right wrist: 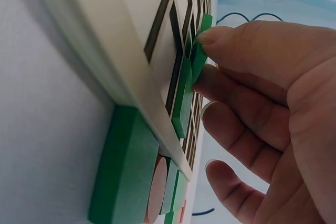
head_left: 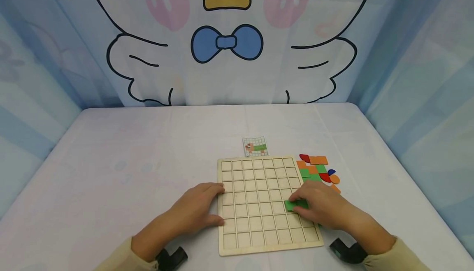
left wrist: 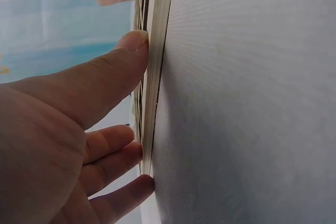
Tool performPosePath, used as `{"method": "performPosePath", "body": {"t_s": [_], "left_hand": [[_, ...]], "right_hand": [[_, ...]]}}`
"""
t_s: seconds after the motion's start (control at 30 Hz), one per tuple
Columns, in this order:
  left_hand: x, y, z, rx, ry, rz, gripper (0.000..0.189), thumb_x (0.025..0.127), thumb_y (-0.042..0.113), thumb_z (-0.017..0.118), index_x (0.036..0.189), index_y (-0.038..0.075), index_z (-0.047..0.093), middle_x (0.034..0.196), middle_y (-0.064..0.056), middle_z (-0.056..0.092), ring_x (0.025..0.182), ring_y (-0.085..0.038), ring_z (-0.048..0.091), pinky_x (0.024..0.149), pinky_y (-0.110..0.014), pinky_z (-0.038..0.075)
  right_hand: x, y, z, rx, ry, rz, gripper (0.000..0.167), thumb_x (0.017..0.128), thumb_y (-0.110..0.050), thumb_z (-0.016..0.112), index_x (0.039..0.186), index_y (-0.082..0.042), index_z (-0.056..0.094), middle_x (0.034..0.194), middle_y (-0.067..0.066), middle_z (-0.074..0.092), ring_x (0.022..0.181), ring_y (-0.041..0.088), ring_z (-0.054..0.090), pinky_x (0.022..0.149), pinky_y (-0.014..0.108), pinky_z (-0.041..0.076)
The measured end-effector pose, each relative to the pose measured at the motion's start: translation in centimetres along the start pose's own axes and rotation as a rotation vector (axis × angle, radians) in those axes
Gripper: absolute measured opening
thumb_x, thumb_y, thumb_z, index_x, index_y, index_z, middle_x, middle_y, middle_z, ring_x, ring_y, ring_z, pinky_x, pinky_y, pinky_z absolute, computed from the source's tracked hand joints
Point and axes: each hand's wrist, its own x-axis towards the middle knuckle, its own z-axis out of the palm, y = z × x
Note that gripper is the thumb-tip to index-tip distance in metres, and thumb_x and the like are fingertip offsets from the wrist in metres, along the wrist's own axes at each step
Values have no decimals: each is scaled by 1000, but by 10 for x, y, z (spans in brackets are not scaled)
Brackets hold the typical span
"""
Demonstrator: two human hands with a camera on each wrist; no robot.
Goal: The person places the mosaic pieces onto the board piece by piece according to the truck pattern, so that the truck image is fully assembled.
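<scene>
Wooden grid board (head_left: 272, 249) is lying flat on the white-covered table (head_left: 111, 160), its rows of square cells facing up.

Left hand (head_left: 196, 209): bracing at the board's left edge, thumb and fingers standing apart, tips touching the rim, thumb nearer the board's near left corner. Nothing is being gripped.

Right hand (head_left: 322, 205): reaching in over the board's right edge, thumb and finger clamping a green tile (head_left: 289, 206). The tile is sitting above the cells on the board's right side, somewhat nearer the near edge than the far one. In the right wrist view it is leaning at a tilt; a second green piece (right wrist: 182, 100) is lying on the grid just beside it, closer to the right edge. Whether the two are touching, cannot tell.

Picture card (head_left: 255, 146) is lying just past the middle of the board's far edge, showing a small figure in green and orange on a grid.

Loose pieces are clustering beside the right edge, mostly toward the far right corner: red wedges (head_left: 325, 177), orange pieces (head_left: 318, 160), green squares (head_left: 321, 168), an orange disc (head_left: 335, 179), a blue half-round (head_left: 331, 172).

Cartoon-printed cloth (head_left: 229, 77) is hanging behind the table's far edge.
</scene>
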Motion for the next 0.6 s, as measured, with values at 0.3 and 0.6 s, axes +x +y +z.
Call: {"method": "performPosePath", "body": {"t_s": [0.3,0.6], "left_hand": [[0,-1,0,-4,13,12,69,79,31,87,133,0,56,141,-15,54,131,-35,49,107,-50,41],[1,-1,1,7,14,10,70,79,32,87,132,0,56,141,-14,55,131,-35,49,107,-50,41]], "right_hand": [[0,0,0,-1,5,-5,16,88,-24,78,102,-18,76,95,-15,66,88,11,58,78,34,53],[0,0,3,9,-1,18,17,87,-24,79,103,-19,76,96,-15,65,89,12,57,79,34,52]]}}
